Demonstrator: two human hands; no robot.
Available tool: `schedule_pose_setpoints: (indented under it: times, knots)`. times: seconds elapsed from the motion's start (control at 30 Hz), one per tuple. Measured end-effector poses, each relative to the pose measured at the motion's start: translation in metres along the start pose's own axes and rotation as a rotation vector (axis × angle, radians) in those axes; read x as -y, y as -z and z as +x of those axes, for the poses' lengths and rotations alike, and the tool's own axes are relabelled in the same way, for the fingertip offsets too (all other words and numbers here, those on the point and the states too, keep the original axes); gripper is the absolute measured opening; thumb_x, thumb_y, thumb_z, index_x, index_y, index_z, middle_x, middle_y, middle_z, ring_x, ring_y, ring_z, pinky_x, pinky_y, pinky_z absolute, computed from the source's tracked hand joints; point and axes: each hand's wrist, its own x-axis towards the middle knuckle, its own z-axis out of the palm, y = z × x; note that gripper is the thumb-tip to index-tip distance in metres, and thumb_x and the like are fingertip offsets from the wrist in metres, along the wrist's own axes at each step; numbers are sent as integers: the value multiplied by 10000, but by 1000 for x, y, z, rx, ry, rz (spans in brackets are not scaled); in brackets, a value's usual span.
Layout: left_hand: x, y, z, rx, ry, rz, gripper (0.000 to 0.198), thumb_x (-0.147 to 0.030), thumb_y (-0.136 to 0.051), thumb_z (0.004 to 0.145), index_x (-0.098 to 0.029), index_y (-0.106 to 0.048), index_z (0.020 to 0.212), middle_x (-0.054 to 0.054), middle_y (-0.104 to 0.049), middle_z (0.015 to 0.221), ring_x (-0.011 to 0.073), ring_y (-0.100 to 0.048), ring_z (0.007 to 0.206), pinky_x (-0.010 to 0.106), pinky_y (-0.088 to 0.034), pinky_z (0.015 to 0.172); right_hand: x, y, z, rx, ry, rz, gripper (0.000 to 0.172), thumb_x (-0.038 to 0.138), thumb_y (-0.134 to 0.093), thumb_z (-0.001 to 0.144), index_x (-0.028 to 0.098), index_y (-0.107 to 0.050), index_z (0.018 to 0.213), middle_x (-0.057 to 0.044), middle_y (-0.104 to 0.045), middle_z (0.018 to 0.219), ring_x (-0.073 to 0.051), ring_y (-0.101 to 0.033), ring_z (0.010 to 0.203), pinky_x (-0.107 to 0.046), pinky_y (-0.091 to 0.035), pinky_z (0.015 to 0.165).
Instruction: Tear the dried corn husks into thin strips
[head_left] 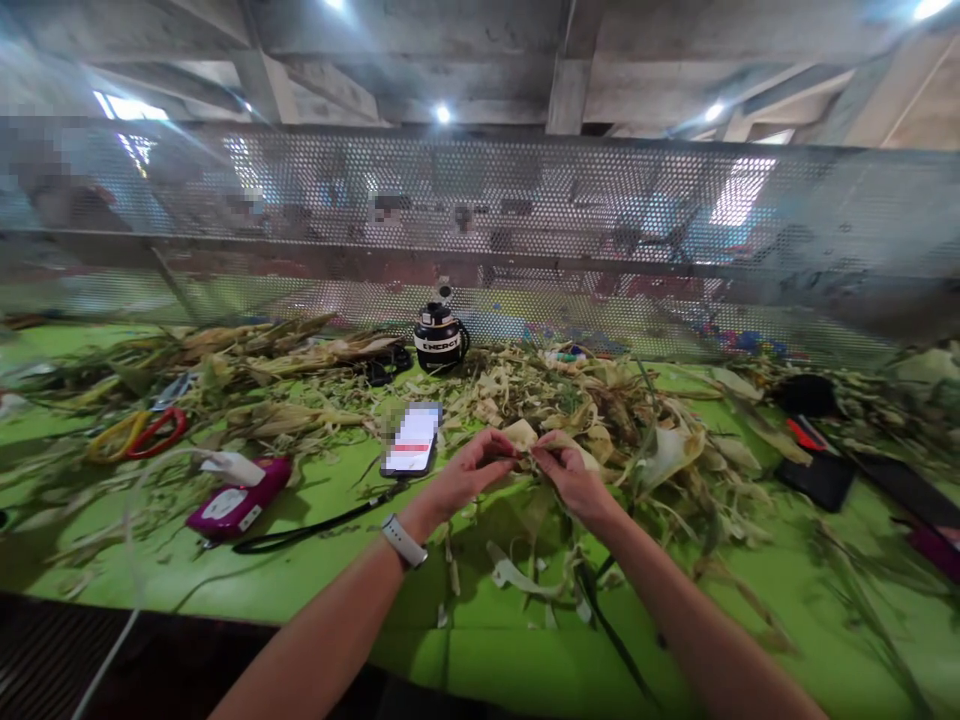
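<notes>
My left hand [471, 472] and my right hand [571, 474] meet over the green table [480, 640], both pinched on a pale dry corn husk strip [525, 440] held between them. A watch with a white band [403, 540] sits on my left wrist. The husk joins a big heap of dried husks and leaves [615, 420] just behind my hands. Torn husk scraps [517, 575] lie on the table under my forearms.
A phone [412, 438] lies left of my hands, with a black strap [315, 525] leading to a magenta case [238, 498]. Red and yellow scissors [139, 432] lie far left. A black mug [439, 340] stands by the perforated metal screen [525, 200]. Dark wallets [821, 478] sit right.
</notes>
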Motion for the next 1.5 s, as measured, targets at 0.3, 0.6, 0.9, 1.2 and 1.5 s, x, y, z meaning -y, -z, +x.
schedule_pose_setpoints:
  times: [0.3,0.6,0.9,1.2,1.5]
  knots:
    - [0,-4,-1,-2,-11,87,232,-258,-703,686,-173,-669,899,46,-659,884,165,-580,860,275,-428,816,0,-2,0,-63,6,7,343,559,-542,758,221,-486,742,34,-432,583,-134,-423,545,-251,-372,504]
    - [-4,-8,-5,-133,-336,372,121,-219,-678,704,-185,-646,817,76,-618,981,205,-545,997,321,-383,921,5,-1,-6,-25,136,-162,224,425,-516,830,208,-530,781,3,-541,701,-148,-511,655,-258,-424,611]
    - [5,-5,-3,-133,-522,553,100,-190,-623,752,-167,-657,843,81,-646,888,204,-577,905,363,-436,855,12,2,-6,13,215,-210,156,339,-532,836,190,-546,791,-4,-566,734,-135,-534,676,-236,-433,632]
    - [7,-5,-4,-132,-526,571,101,-247,-640,746,-164,-659,800,77,-670,825,193,-603,839,380,-452,852,16,2,-7,33,225,-243,149,323,-532,842,191,-540,773,1,-572,708,-128,-535,640,-224,-432,593]
    - [9,-7,-2,-256,-490,629,44,-210,-613,740,-170,-630,733,56,-649,750,182,-583,767,319,-465,733,-3,2,-7,72,479,-457,111,275,-505,867,196,-583,855,-28,-605,784,-163,-563,745,-261,-449,670]
